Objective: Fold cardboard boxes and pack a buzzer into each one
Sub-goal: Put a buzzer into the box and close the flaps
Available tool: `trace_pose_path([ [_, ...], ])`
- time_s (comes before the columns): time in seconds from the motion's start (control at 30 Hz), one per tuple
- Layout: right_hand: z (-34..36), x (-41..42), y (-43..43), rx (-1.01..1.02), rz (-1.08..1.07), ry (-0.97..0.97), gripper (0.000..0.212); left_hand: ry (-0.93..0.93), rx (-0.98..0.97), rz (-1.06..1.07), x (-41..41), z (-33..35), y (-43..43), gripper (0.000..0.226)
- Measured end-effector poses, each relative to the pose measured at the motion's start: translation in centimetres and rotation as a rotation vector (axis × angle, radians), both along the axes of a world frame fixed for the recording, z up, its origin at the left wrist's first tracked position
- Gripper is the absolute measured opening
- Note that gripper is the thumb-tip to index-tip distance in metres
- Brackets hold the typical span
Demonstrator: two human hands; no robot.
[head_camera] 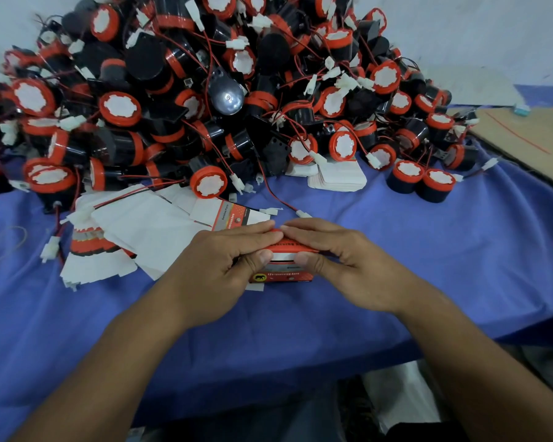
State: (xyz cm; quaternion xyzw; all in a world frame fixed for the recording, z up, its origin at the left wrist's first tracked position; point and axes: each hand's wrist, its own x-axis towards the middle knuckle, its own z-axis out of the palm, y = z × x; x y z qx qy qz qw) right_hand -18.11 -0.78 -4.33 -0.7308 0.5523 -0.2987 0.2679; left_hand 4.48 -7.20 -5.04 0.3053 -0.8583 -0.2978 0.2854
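A small red and white cardboard box [283, 275] sits on the blue cloth [396, 250] in the middle of the view. My left hand [227, 260] grips its left side, fingers over the top and thumb on the front. My right hand [336, 256] grips its right side the same way, and the fingertips of both hands meet on the box's top edge. A large heap of black buzzers with red caps [205, 90] and red wires fills the back of the table. Whether a buzzer is inside the box is hidden.
Flat unfolded box blanks [141, 231] lie spread to the left of the box. A stack of white cards [339, 177] sits by the heap. Two upright buzzers [422, 181] stand at right. A brown cardboard sheet [530, 138] lies at far right. The table's front edge runs below my forearms.
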Motion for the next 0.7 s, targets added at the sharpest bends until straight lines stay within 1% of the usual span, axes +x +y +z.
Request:
trace_pose_path([
  [0.1,0.2,-0.1,0.0,0.034,0.001,0.013,0.052,-0.029,-0.006,0.011,0.0,0.1,0.2,0.039],
  [0.17,0.2,-0.1,0.2,0.057,0.004,0.03,0.05,-0.087,-0.078,0.015,0.0,-0.1,0.5,0.037],
  [0.27,0.0,0.1,0.4,0.029,0.039,0.04,0.047,-0.216,-0.214,0.003,0.0,-0.3,1.2,0.048],
  [0.33,-0.2,0.2,0.5,-0.006,0.051,0.098,0.047,-0.254,-0.267,-0.004,0.1,-0.4,1.5,0.056],
  [0.47,-0.7,0.8,0.7,-0.09,0.077,0.208,0.052,-0.289,-0.288,-0.017,0.4,-0.9,1.7,0.063],
  [0.57,-1.4,1.3,1.1,-0.13,0.052,0.359,0.071,-0.292,-0.319,-0.013,0.3,-1.1,1.9,0.056],
  [0.63,-1.9,1.7,1.1,-0.149,0.025,0.446,0.076,-0.277,-0.311,-0.019,0.2,-1.3,1.8,0.057],
  [0.7,-2.1,1.9,1.0,-0.161,-0.002,0.412,0.072,-0.251,-0.228,-0.031,0.3,-1.3,1.9,0.062],
])
